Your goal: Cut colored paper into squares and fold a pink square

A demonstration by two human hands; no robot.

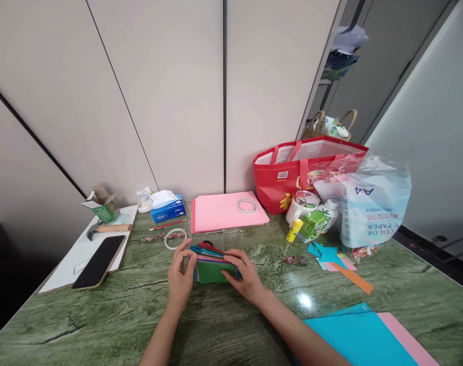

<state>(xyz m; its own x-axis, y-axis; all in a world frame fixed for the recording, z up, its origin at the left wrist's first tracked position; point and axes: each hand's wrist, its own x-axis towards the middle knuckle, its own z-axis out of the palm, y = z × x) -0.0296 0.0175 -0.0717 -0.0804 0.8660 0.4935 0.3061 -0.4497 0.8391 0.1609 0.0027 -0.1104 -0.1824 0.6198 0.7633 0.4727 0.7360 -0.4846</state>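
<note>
Lower centre, the left hand (181, 274) and right hand (247, 277) grip a gathered, multicoloured rectangular paper stack (211, 273), seemingly not yet evened.

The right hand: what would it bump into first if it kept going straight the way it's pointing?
The right hand already touches the colored papers, so those come first. Beyond them, the left hand seems close to that line, though depth is unclear from one view.
</note>
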